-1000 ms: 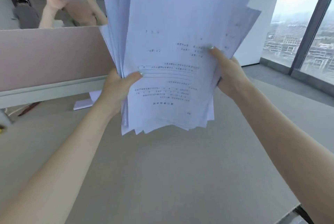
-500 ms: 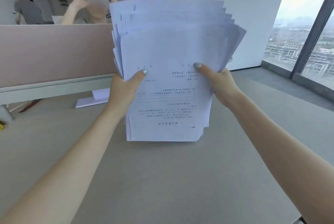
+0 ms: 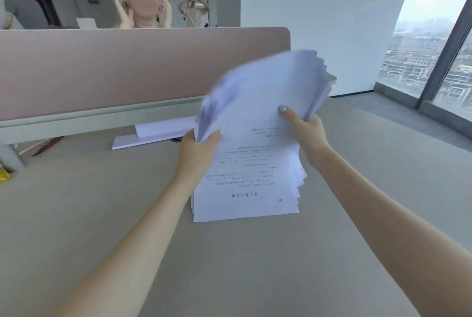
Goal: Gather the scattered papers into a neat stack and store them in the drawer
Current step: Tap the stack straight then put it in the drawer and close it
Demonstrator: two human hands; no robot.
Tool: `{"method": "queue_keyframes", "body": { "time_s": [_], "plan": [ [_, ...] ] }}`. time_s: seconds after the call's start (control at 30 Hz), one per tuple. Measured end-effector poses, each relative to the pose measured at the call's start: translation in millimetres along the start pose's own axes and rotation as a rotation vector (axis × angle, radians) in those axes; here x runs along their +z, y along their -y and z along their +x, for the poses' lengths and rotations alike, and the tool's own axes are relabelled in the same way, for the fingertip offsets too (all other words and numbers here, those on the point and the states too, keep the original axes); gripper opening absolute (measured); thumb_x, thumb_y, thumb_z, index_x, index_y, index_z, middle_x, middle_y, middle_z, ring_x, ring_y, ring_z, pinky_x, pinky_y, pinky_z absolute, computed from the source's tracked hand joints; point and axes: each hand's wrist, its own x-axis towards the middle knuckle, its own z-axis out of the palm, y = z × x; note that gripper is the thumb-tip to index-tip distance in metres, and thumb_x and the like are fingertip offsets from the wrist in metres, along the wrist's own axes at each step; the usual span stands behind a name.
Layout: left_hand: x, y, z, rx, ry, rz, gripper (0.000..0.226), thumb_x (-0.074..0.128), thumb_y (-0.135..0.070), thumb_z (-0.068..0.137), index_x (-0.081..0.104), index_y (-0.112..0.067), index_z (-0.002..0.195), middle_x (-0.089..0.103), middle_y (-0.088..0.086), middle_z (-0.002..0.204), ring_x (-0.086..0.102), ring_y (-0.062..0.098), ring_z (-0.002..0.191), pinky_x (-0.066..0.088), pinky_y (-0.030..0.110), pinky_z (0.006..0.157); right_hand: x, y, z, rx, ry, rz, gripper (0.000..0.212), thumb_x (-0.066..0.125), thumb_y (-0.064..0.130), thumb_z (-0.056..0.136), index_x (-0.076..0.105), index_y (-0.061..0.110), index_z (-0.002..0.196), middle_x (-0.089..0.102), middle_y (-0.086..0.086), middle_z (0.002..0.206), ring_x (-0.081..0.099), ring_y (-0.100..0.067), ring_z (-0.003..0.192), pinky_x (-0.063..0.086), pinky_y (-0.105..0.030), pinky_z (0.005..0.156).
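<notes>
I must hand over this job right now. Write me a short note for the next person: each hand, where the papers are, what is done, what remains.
Left hand: grips the left edge of the paper stack, thumb on the front sheet.
Right hand: grips the right edge, thumb on top.
Papers: one bundle, bottom edge resting on the desk, top leaning away and blurred. The sheets are fanned along the right and top edges. More white sheets lie by the partition.
Done: most papers gathered.
Left: square the edges, collect the sheets by the partition if they belong, store in the drawer, which is not in view.
</notes>
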Motion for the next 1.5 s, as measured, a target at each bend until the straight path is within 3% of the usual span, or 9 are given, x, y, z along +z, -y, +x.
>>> {"method": "queue_keyframes", "body": {
  "time_s": [0.2, 0.33, 0.5, 0.7, 0.93, 1.13, 1.23, 1.33, 1.5],
  "plan": [
    [4, -71, 19, 0.17, -0.286, -0.158, 0.024, 0.062, -0.022, 0.084, 0.049, -0.019, 0.064, 0.051, -0.002, 0.067, 0.04, 0.011, 0.062, 0.036, 0.024, 0.055, 12, 78, 4, -0.219, -0.013, 0.037, 0.01, 0.068, 0.029, 0.082, 0.062, 0.024, 0.089, 0.066, 0.018, 0.084, 0.066, 0.009, 0.069, 0.05, -0.011, 0.06],
    [-8, -76, 24, 0.095, -0.174, -0.212, 0.011, 0.072, -0.035, 0.075, 0.065, -0.027, 0.074, 0.067, -0.018, 0.078, 0.066, 0.001, 0.073, 0.053, 0.019, 0.067, 4, 86, 6, -0.244, 0.046, -0.025, 0.011, 0.064, 0.036, 0.085, 0.062, 0.027, 0.091, 0.068, 0.014, 0.085, 0.064, 0.008, 0.061, 0.043, -0.009, 0.046],
    [-9, -11, 7, 0.019, 0.054, -0.187, 0.013, 0.065, -0.03, 0.085, 0.06, -0.04, 0.091, 0.063, -0.03, 0.088, 0.059, -0.023, 0.073, 0.046, 0.0, 0.063, -18, 21, 11, -0.004, 0.069, -0.09, 0.015, 0.061, 0.047, 0.083, 0.06, 0.034, 0.091, 0.068, 0.015, 0.102, 0.066, -0.007, 0.098, 0.052, -0.029, 0.086],
    [12, 6, -2, 0.076, -0.022, -0.192, 0.016, 0.061, -0.021, 0.089, 0.061, -0.037, 0.087, 0.062, -0.027, 0.085, 0.057, -0.026, 0.069, 0.043, -0.002, 0.062, -9, 4, 4, 0.025, 0.008, -0.057, 0.015, 0.066, 0.04, 0.082, 0.064, 0.026, 0.089, 0.07, 0.013, 0.089, 0.069, 0.002, 0.073, 0.052, -0.017, 0.062],
    [2, -44, 21, 0.214, -0.039, -0.135, 0.008, 0.063, -0.024, 0.086, 0.06, -0.031, 0.082, 0.062, -0.02, 0.079, 0.059, -0.014, 0.065, 0.047, 0.006, 0.064, -8, 54, 12, -0.181, 0.026, -0.048, 0.013, 0.066, 0.037, 0.082, 0.066, 0.028, 0.092, 0.071, 0.016, 0.091, 0.069, 0.002, 0.079, 0.054, -0.015, 0.066],
    [-7, 24, 4, -0.045, 0.272, 0.148, 0.016, 0.056, -0.011, 0.088, 0.06, -0.025, 0.082, 0.062, -0.004, 0.083, 0.055, 0.013, 0.075, 0.043, 0.025, 0.068, -42, -29, 3, 0.155, 0.27, -0.276, 0.026, 0.067, 0.02, 0.084, 0.066, 0.011, 0.109, 0.07, -0.006, 0.113, 0.071, -0.015, 0.09, 0.057, -0.029, 0.082],
    [1, 33, -6, 0.064, 0.177, 0.282, 0.024, 0.045, -0.006, 0.093, 0.05, -0.022, 0.075, 0.05, 0.002, 0.069, 0.04, 0.017, 0.061, 0.031, 0.022, 0.052, -40, -53, -7, 0.165, 0.164, -0.274, 0.025, 0.064, 0.019, 0.087, 0.065, 0.007, 0.108, 0.071, -0.006, 0.11, 0.069, -0.018, 0.091, 0.055, -0.029, 0.079],
    [6, -3, 0, 0.266, 0.026, 0.263, 0.021, 0.042, -0.004, 0.093, 0.055, -0.018, 0.084, 0.047, -0.004, 0.065, 0.039, 0.015, 0.06, 0.031, 0.027, 0.054, -25, -21, -7, -0.014, 0.028, -0.203, 0.013, 0.061, 0.022, 0.089, 0.065, 0.016, 0.099, 0.069, 0.01, 0.092, 0.068, 0.003, 0.076, 0.054, -0.016, 0.067],
    [15, -58, 6, 0.331, -0.078, 0.072, 0.014, 0.045, -0.009, 0.093, 0.055, -0.016, 0.099, 0.052, -0.02, 0.075, 0.051, 0.0, 0.064, 0.036, 0.003, 0.052, -1, 40, -7, -0.202, -0.01, -0.14, 0.01, 0.053, 0.025, 0.092, 0.06, 0.03, 0.087, 0.065, 0.017, 0.089, 0.062, 0.002, 0.083, 0.051, -0.018, 0.076]
  ]
}}
